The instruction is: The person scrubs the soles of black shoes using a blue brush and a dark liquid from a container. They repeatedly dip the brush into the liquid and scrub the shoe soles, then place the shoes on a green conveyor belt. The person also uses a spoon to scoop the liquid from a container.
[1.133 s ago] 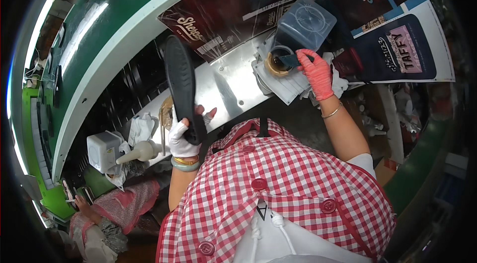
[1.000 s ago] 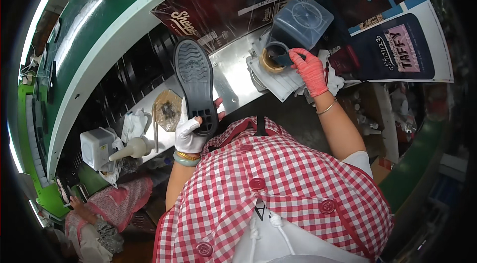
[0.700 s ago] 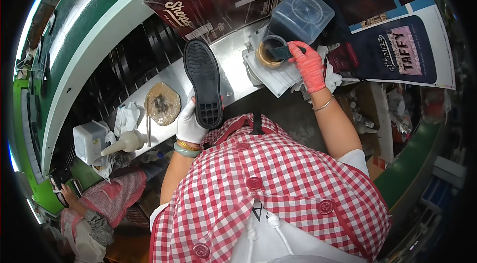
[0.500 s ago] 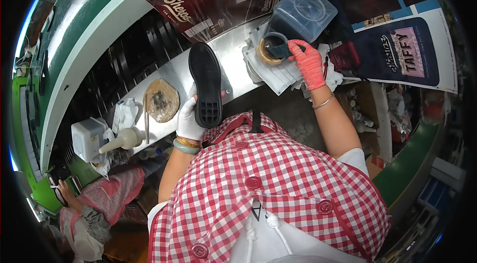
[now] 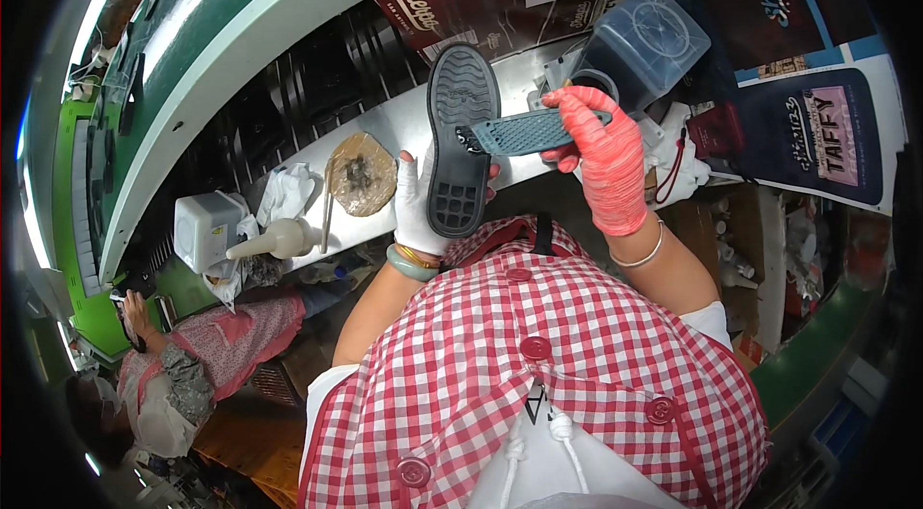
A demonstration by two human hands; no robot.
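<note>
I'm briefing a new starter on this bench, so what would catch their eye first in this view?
At centre, the left hand in a white glove holds a black shoe sole upright, tread facing the camera. Beside it, the right hand in a red glove holds a flat teal brush-like tool against the sole. Behind stand a clear lidded container and, further left, a squeeze bottle.

I see a narrow grey metal workbench (image 5: 404,124) running slantwise under the green-and-white rail. On it, from my left, stands a white square plastic container (image 5: 204,228), with a cream squeeze bottle (image 5: 274,241) lying on its side just beside it. A crumpled white cloth (image 5: 285,194) sits behind the bottle. Next comes a brownish glue-stained pad (image 5: 361,173). Toward the right end, a bluish translucent lidded box (image 5: 642,44) rests on the bench.
</note>
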